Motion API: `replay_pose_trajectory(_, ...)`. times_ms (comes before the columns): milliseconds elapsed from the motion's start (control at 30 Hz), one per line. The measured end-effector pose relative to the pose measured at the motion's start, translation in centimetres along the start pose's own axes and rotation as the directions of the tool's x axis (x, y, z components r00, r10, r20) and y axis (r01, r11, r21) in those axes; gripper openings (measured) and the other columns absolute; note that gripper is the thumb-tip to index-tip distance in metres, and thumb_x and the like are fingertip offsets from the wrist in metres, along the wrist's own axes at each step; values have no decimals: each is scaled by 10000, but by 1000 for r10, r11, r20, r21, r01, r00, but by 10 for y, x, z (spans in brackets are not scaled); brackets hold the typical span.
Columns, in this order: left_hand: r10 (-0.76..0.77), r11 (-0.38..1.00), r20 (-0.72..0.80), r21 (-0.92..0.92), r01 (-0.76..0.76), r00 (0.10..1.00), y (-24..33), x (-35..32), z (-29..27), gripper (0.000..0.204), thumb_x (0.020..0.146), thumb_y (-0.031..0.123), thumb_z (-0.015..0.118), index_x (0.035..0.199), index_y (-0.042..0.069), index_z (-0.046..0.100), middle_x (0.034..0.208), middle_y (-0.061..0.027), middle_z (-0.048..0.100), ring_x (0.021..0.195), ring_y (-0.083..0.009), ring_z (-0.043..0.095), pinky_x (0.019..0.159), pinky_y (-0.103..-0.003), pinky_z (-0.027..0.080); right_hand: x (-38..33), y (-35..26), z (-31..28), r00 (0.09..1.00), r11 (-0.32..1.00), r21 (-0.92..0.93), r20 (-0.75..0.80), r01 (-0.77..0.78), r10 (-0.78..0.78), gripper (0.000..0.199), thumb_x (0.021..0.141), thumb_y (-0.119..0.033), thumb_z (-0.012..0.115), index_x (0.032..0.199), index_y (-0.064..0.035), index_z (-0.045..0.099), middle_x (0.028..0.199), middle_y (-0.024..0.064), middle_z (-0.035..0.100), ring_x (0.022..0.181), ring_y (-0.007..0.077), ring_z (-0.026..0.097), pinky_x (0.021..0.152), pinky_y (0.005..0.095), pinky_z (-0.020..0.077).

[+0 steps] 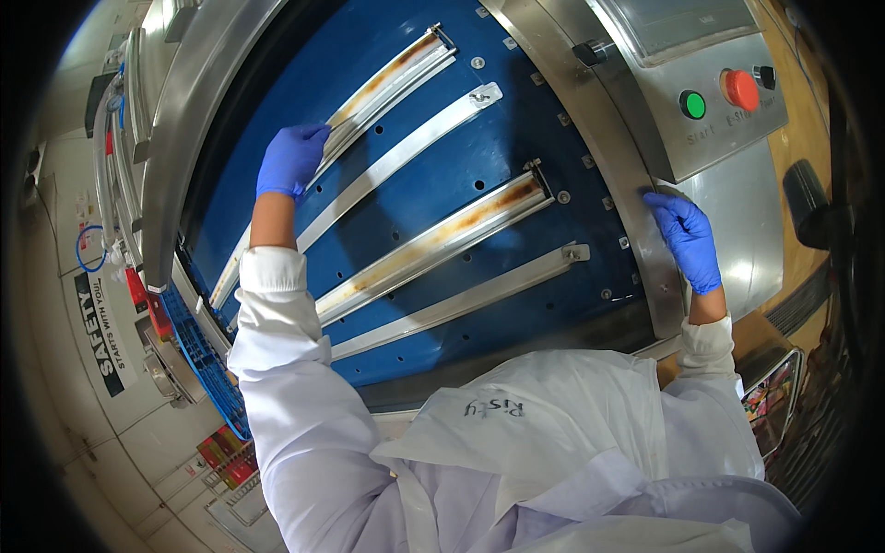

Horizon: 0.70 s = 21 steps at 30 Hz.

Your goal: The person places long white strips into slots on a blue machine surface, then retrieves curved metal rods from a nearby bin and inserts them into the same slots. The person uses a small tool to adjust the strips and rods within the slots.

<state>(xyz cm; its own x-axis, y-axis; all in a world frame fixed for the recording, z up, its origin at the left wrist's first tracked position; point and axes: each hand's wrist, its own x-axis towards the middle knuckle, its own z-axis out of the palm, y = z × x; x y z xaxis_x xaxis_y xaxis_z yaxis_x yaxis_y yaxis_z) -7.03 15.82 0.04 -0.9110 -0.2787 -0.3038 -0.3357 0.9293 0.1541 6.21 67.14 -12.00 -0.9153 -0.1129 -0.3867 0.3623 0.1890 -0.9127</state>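
Observation:
A machine's blue bed (433, 194) carries several long metal strips. My left hand (291, 164), in a blue glove, is over the farthest sealing bar (378, 88), its fingers pressed together at the bar's near side. Whatever is between those fingertips is hidden. Brown scorch marks stain that bar and a second sealing bar (461, 226) closer to me. Plain pale strips (396, 161) run alongside the bars. Off to the right, my gloved right hand (686, 241) rests at the steel rim (636, 184) with its fingers curled; no object shows in it.
Beyond my right hand stands a steel control panel (705, 120) with a green button (692, 104) and a red knob (739, 89). A curved steel frame (198, 101) bounds the bed's left side. Lower left, a blue crate (198, 355) stands beside the machine.

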Motion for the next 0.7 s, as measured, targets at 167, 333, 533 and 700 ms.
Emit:
replay_pose_trajectory(167,56,995,-34,-81,-58,998,40,-11,4,331,913,321,603,1124,84,693,1066,-197,680,998,-357,644,896,-371,478,0,-1,4,999,999,5,-13,45,-45,237,948,-80,579,1163,-25,662,1150,41,674,1092,111,575,999,253,401)
replay_pose_trajectory(333,22,997,-43,-70,-25,999,57,-2,10,332,923,281,608,1158,56,675,1052,-174,699,959,-236,661,883,-327,478,0,-1,2,998,998,1,-6,61,-61,236,948,-72,577,1162,-19,660,1155,44,671,1097,116,576,1003,253,398)
replay_pose_trajectory(533,68,998,3,-19,-68,998,34,10,4,306,918,289,592,1121,84,694,1078,-188,681,986,-339,651,908,-359,476,-1,0,3,999,998,9,-3,54,-54,241,949,-73,576,1170,-13,653,1155,41,671,1097,110,575,1000,248,399)
replay_pose_trajectory(700,109,990,-4,-94,-109,994,55,-1,-2,316,916,293,595,1113,66,693,1049,-194,687,972,-335,658,896,-354,479,-1,3,6,1000,999,42,-24,-4,5,243,947,-72,580,1173,-19,653,1169,41,667,1101,101,574,992,240,403)
